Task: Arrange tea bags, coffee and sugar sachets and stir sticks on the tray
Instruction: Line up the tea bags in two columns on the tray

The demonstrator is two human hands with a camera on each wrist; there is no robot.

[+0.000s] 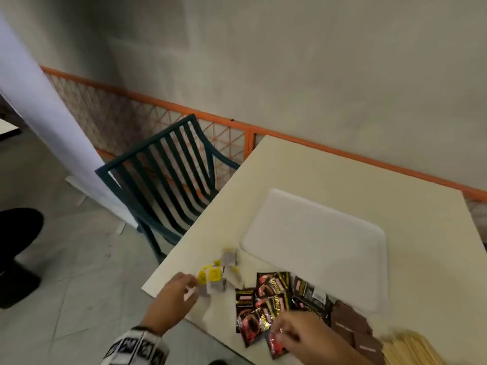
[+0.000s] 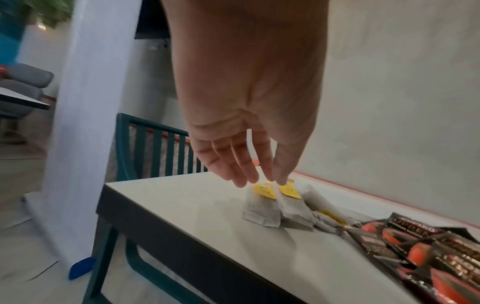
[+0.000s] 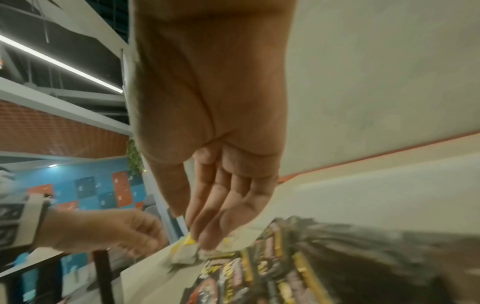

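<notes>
Papery tea bags (image 2: 262, 211), glossy foil sachets (image 1: 266, 299)

White tray (image 1: 316, 241) bare on table, yellow-tagged tea bags (image 1: 220, 276) beside black-red coffee sachets (image 1: 266, 299), brown sugar sachets (image 1: 350, 322), wooden stir sticks (image 1: 411, 349) along near edge.

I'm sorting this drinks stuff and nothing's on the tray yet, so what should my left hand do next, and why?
Probably lower the left hand a touch and pinch one of the tea bags by its yellow tag, then carry it to the tray. Its fingers hang straight just above those tags and hold nothing, and the white tray lies bare beside the pile.
</notes>
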